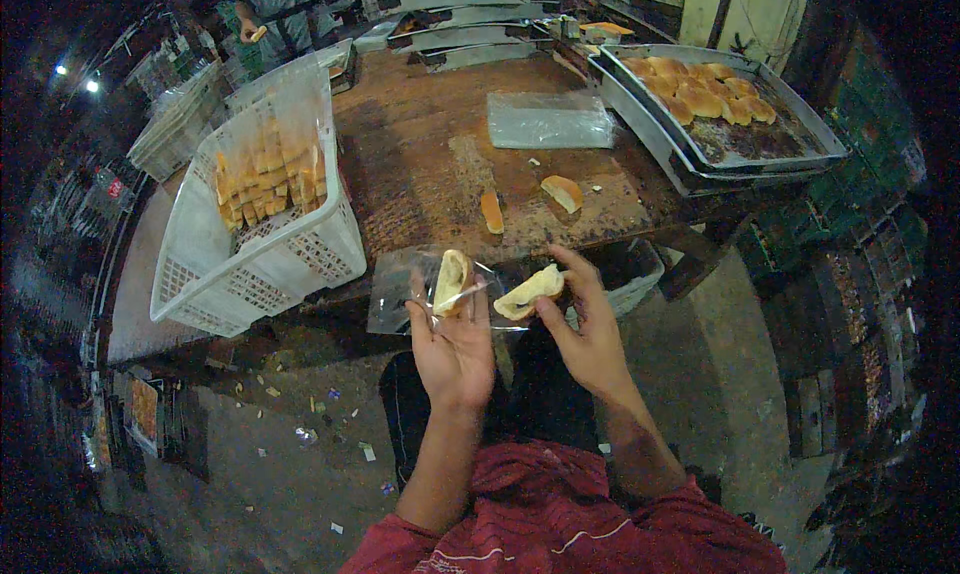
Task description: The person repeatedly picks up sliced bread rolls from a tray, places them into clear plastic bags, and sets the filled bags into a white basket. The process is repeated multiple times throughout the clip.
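My left hand (456, 356) is palm up at the table's front edge and holds a clear plastic bag (390, 296). A pale-sided slice of bread roll (451, 281) lies over that palm, at the bag; whether it is fully inside cannot be told. Just to the right, my right hand (592, 338) pinches a second bread slice (531, 293) between thumb and fingers, its cut face up, close to the bag's right edge. On the wooden table (420, 176) beyond lie a narrow bread piece (492, 212) and a wider bread piece (562, 193).
A white plastic crate (255, 281) with rows of bread pieces (270, 173) stands left. A stack of clear bags (551, 120) lies farther back. At right, a metal tray (802, 158) bears golden rolls (697, 86). Another person's hand (249, 28) holds a bread piece at upper left.
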The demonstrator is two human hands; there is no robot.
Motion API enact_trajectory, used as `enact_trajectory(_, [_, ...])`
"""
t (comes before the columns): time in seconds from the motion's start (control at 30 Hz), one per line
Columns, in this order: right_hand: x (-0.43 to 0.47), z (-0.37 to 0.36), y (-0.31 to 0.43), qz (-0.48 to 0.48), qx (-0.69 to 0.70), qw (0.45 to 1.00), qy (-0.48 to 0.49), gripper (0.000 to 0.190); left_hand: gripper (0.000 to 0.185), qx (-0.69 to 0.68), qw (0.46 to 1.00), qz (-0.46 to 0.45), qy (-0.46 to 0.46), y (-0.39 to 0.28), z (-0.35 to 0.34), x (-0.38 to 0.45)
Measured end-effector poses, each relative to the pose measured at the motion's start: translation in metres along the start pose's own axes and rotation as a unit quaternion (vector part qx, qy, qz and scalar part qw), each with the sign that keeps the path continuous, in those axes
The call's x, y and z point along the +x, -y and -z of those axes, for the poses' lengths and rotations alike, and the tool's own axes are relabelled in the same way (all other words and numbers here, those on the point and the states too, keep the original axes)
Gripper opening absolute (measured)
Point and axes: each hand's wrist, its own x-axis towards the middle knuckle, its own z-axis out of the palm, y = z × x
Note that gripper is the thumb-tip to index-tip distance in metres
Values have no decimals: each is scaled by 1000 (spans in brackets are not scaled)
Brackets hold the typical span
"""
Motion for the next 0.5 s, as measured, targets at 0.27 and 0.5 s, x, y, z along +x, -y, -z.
enact_trajectory(0.27, [14,-9,-19,-97,128,987,30,13,49,90,994,9,66,16,-4,-12])
enact_trajectory(0.5, [64,19,-54,34,-47,998,-4,22,51,-37,994,97,14,5,18,11])
